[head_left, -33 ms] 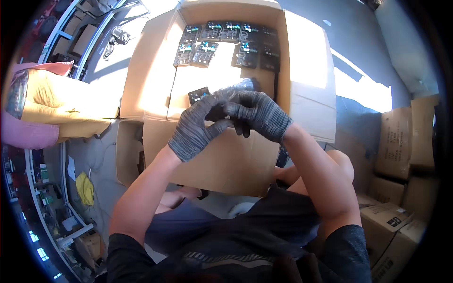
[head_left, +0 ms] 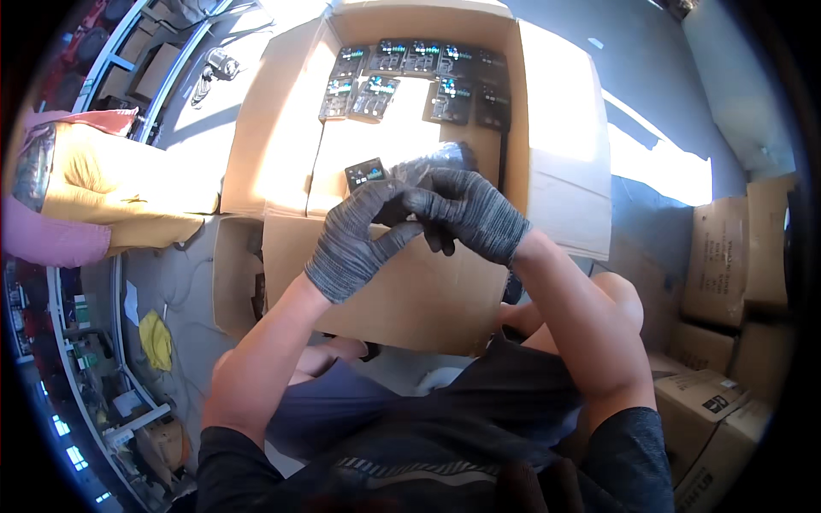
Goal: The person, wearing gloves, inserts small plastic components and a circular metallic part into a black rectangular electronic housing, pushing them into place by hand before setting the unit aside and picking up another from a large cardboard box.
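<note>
While the left hand (head_left: 359, 231) and right hand (head_left: 470, 209) pinch clear plastic wrapping (head_left: 434, 160) over the open carton (head_left: 402, 299), the step seems to be manipulating it, calling next for a steady grip

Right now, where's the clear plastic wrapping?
In the head view's upper middle, the clear plastic wrapping is just beyond the left hand and right hand, over the open cardboard box, right of the nearest black package.
</note>
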Demonstrator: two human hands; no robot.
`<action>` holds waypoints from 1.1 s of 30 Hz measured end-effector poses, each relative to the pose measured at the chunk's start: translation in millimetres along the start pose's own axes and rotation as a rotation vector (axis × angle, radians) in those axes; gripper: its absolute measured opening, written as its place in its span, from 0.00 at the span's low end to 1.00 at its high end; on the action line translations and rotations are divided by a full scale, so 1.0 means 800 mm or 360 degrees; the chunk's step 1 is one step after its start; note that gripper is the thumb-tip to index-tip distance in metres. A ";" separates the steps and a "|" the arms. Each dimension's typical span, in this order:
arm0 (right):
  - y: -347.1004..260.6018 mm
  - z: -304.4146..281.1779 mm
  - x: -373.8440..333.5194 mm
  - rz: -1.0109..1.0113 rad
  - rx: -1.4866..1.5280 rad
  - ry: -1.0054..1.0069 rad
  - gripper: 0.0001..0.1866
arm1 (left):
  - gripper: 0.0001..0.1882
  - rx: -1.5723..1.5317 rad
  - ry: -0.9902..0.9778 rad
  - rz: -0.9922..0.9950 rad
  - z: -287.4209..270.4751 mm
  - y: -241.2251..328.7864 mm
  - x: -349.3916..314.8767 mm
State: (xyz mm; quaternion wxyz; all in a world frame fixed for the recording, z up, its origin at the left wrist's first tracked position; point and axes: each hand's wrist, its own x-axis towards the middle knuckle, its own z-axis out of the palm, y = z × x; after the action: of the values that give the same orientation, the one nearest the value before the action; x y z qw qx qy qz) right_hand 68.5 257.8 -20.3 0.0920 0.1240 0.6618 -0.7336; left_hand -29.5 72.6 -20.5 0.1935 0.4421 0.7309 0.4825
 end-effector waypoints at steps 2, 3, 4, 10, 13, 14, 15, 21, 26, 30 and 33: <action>-0.002 0.017 -0.007 -0.0050 0.0064 -0.0127 0.24 | 0.19 0.0222 0.0110 0.0036 -0.008 0.011 -0.024; -0.004 0.027 -0.011 -0.0053 0.0068 -0.0140 0.24 | 0.18 0.0265 0.0134 -0.0024 -0.011 0.020 -0.031; -0.008 0.038 -0.016 -0.0037 0.0098 -0.0114 0.25 | 0.18 0.0269 0.0140 -0.0029 -0.013 0.022 -0.039; -0.002 0.054 -0.021 -0.0064 0.0263 -0.0182 0.21 | 0.19 0.0405 0.0283 0.0114 -0.015 0.009 -0.062; -0.009 0.054 -0.024 -0.0019 0.0399 -0.0297 0.20 | 0.15 -0.0425 0.0233 -0.0174 -0.018 0.007 -0.069; -0.008 0.057 -0.025 -0.0035 0.0503 -0.0314 0.19 | 0.15 -0.0427 0.0177 -0.0071 -0.023 0.005 -0.067; -0.007 0.060 -0.026 -0.0051 0.0608 -0.0332 0.18 | 0.15 -0.0427 0.0122 0.0033 -0.027 0.006 -0.065; 0.008 0.069 -0.020 -0.0079 0.0838 -0.0267 0.16 | 0.17 -0.0941 0.0060 -0.0254 -0.011 0.034 -0.065; 0.011 0.065 -0.016 -0.0167 0.0463 -0.0117 0.15 | 0.13 -0.0478 0.0377 0.0065 -0.007 0.023 -0.070; 0.010 0.066 -0.017 -0.0293 0.0640 -0.0073 0.16 | 0.12 -0.0641 0.0315 -0.0357 -0.012 0.022 -0.074; -0.002 0.074 -0.017 -0.0254 0.0482 -0.0100 0.15 | 0.14 -0.0293 0.0323 -0.0302 -0.015 0.015 -0.078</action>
State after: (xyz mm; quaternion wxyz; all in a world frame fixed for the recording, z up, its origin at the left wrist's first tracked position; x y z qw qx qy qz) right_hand 77.2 198.8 -9.3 0.0344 0.0604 0.5484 -0.8333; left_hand 1.0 16.2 -13.4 0.2031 0.3004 0.7379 0.5693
